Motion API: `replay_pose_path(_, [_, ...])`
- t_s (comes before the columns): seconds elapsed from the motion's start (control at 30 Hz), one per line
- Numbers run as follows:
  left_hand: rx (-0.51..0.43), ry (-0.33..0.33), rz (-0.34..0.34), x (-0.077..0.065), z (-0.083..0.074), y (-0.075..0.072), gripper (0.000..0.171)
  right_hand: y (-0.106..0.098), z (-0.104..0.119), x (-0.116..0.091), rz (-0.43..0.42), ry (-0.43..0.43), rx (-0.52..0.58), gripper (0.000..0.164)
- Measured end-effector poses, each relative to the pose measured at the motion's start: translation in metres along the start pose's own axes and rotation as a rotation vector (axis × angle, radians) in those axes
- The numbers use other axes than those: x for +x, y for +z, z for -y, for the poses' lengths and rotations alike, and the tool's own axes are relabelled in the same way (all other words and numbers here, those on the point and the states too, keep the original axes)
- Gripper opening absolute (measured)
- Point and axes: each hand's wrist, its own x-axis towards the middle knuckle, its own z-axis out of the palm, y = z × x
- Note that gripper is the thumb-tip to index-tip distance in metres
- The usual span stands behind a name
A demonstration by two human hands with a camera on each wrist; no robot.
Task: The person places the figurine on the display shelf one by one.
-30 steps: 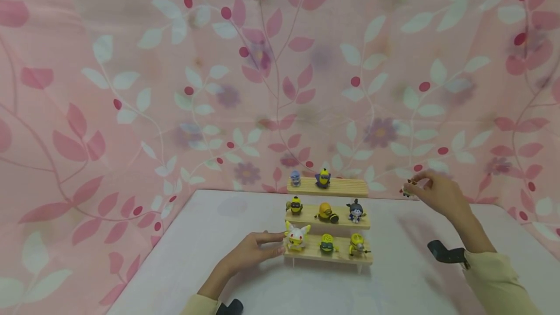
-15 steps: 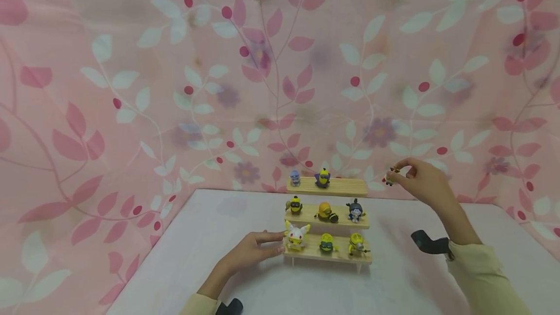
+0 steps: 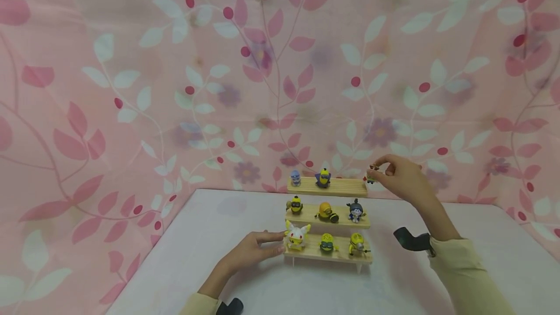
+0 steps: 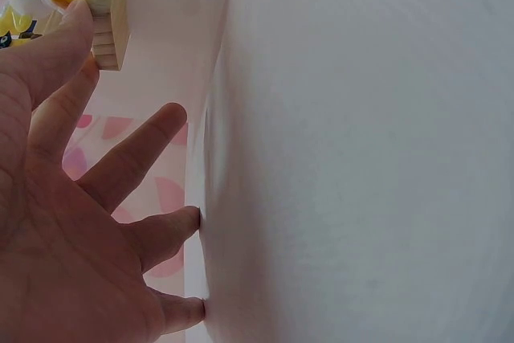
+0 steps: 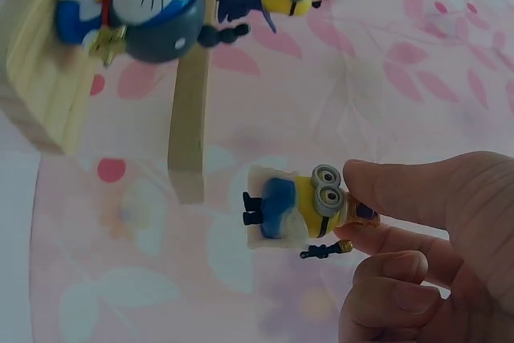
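Note:
My right hand (image 3: 402, 176) pinches a small minion figurine (image 5: 309, 202) by its headpiece, between thumb and forefinger. The figurine has a yellow face, silver goggles, a blue outfit and a white cape. In the head view it hangs by the right end of the top tier of a wooden display shelf (image 3: 345, 186). My left hand (image 3: 251, 253) has its thumb and forefinger extended to the left end of the bottom tier (image 4: 108, 42), touching it. Its other fingers are spread, with fingertips at the white table surface in the left wrist view.
On the top tier stand a blue figurine (image 3: 295, 178) and a caped minion (image 3: 323, 179). Several more figurines line the middle and bottom tiers, including a dark-hooded one (image 3: 356, 211) and a white-eared one (image 3: 296, 238). A pink floral cloth (image 3: 262, 86) hangs behind the white table (image 3: 197, 227).
My right hand has carried the minion figurine leftward and slightly up to the top tier's right end. My left hand has stayed at the shelf.

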Motion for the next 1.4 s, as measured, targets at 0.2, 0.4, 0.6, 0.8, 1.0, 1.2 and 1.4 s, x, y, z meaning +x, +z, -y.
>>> replay_pose_path(0.2, [-0.002,-0.003,-0.001,-0.001,-0.001,-0.001,0.041,0.007,0.008,0.006,0.017,-0.040,0.026,0.032])
replay_pose_path(0.4, [-0.001,-0.009,-0.003,-0.001,-0.002,-0.001,0.042,0.011,0.015,0.012,0.042,-0.054,0.018,0.031])
replay_pose_path(0.6, [0.000,-0.012,-0.006,-0.001,-0.003,-0.001,0.043,0.018,0.020,0.014,0.070,-0.073,0.030,0.030])
replay_pose_path(0.8, [-0.009,-0.006,-0.003,-0.001,-0.002,-0.001,0.042,0.025,0.021,0.016,0.106,-0.086,0.018,0.030])
replay_pose_path(1.0, [-0.002,-0.004,-0.006,0.000,0.000,0.000,0.042,0.029,0.017,0.017,0.119,-0.076,0.025,0.033])
replay_pose_path(1.2, [0.005,-0.007,-0.009,0.000,0.000,0.000,0.042,0.030,0.017,0.014,0.114,-0.077,0.033,0.036])
replay_pose_path(1.4, [-0.009,-0.009,-0.003,0.000,0.000,0.000,0.041,0.028,0.019,0.013,0.117,-0.073,0.034,0.038])
